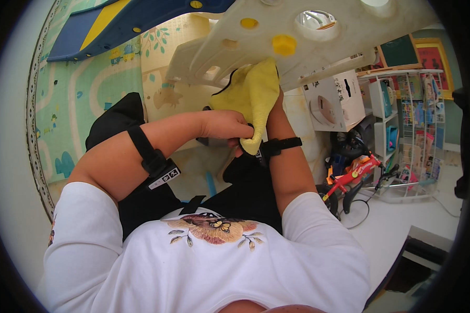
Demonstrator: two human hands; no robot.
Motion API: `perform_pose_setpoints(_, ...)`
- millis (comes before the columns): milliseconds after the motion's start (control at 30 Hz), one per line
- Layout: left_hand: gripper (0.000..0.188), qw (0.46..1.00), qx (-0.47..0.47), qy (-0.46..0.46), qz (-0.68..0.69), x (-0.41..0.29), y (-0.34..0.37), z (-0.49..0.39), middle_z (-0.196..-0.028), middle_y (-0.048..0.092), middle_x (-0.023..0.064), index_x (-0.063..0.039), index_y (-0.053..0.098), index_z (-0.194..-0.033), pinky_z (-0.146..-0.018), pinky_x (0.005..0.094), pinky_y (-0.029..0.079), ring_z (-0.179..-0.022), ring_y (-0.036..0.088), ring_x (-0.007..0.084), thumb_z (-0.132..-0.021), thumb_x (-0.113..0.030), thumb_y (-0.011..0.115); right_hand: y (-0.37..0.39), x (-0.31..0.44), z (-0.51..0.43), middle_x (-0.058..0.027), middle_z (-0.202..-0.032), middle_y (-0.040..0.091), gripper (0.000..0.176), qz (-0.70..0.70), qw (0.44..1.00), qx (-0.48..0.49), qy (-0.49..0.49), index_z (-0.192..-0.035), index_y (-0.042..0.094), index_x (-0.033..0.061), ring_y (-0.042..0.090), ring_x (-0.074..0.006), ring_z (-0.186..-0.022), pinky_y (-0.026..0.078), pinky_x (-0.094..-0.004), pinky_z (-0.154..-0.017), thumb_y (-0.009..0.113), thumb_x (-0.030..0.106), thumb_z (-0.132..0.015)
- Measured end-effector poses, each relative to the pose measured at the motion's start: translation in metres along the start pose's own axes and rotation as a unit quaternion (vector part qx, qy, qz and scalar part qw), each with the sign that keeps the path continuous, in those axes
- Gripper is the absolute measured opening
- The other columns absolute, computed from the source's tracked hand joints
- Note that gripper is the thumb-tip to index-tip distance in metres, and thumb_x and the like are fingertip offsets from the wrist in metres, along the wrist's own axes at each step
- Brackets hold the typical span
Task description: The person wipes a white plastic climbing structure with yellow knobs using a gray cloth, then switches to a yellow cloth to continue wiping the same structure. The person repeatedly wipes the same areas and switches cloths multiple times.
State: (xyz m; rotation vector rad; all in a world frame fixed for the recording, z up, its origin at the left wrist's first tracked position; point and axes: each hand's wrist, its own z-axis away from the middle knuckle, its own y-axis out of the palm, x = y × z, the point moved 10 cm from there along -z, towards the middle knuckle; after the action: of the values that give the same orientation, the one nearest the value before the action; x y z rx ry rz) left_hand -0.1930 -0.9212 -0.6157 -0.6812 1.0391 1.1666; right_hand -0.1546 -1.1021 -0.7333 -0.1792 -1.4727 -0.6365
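Observation:
A yellow cloth with dark edging (254, 94) hangs in front of me, against the underside of a large cream plastic play structure (235, 51). My left hand (229, 124) pinches the lower edge of this cloth between thumb and fingers. Behind the cloth's right side is my right hand (281, 98); only the part near the wrist shows, and its fingers are hidden. Yellow plastic bolt heads (284, 44) sit in the cream panel just above the cloth. Black straps with small devices are around both forearms.
A blue and yellow plastic slide (102, 27) is at the upper left, over a patterned play mat (78, 94). To the right are a printed cardboard box (333, 102), a red children's bike (352, 176) and a white wire shelf (419, 129) with toys and books.

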Motion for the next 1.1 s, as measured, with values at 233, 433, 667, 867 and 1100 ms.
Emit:
perform_pose_setpoints(233,0.042,1.0,-0.017,0.013,0.003,0.005,-0.003,-0.003,-0.07,0.067,0.0009,-0.007,0.071,-0.073,-0.065,0.027,0.043,-0.064,0.049,0.011,-0.083,-0.036,0.042,0.012,-0.002,-0.006,-0.0092,-0.129,0.052,0.04,0.425,0.885,0.033,-0.185,-0.132,0.041,0.0091,0.051,-0.023,-0.116,0.042,-0.0347,-0.096,0.04,0.028,-0.097)
perform_pose_setpoints(433,0.042,0.999,-0.026,0.032,-0.002,0.006,-0.004,-0.007,-0.063,0.061,0.0006,-0.008,0.071,-0.071,-0.065,0.0272,0.042,-0.062,0.049,0.0117,-0.083,-0.037,0.042,0.029,-0.003,-0.015,-0.0074,-0.111,0.058,0.033,-0.202,0.966,0.15,0.051,-0.121,0.046,0.008,0.055,-0.0213,-0.102,0.043,-0.0316,-0.093,0.046,0.028,-0.094)
perform_pose_setpoints(667,0.043,0.998,-0.033,0.042,0.022,0.003,-0.007,-0.009,-0.063,0.061,0.0014,-0.009,0.071,-0.07,-0.066,0.0273,0.042,-0.062,0.049,0.0124,-0.083,-0.038,0.042,0.052,0.047,0.022,-0.0077,-0.111,0.058,0.033,0.19,0.977,0.026,-0.089,-0.12,0.048,0.0076,0.056,-0.0213,-0.101,0.044,-0.0315,-0.092,0.049,0.026,-0.092)
perform_pose_setpoints(867,0.044,0.998,0.004,-0.021,-0.063,0.004,0.005,-0.006,-0.065,0.064,0.0012,-0.007,0.071,-0.069,-0.064,0.0279,0.042,-0.062,0.049,0.0125,-0.084,-0.037,0.042,0.084,0.059,0.073,-0.0084,-0.112,0.058,0.034,0.342,0.928,-0.013,-0.146,-0.12,0.048,0.0074,0.056,-0.0216,-0.101,0.044,-0.0319,-0.091,0.05,0.025,-0.091)
perform_pose_setpoints(1100,0.046,0.995,-0.091,-0.035,0.023,0.024,-0.015,-0.02,-0.056,0.059,0.0021,-0.005,0.069,-0.065,-0.056,0.0287,0.042,-0.052,0.047,0.0134,-0.085,-0.034,0.04,-0.011,0.061,0.031,-0.0091,-0.113,0.058,0.034,0.326,0.921,-0.156,-0.149,-0.12,0.049,0.0073,0.056,-0.022,-0.101,0.045,-0.0323,-0.09,0.051,0.024,-0.09)
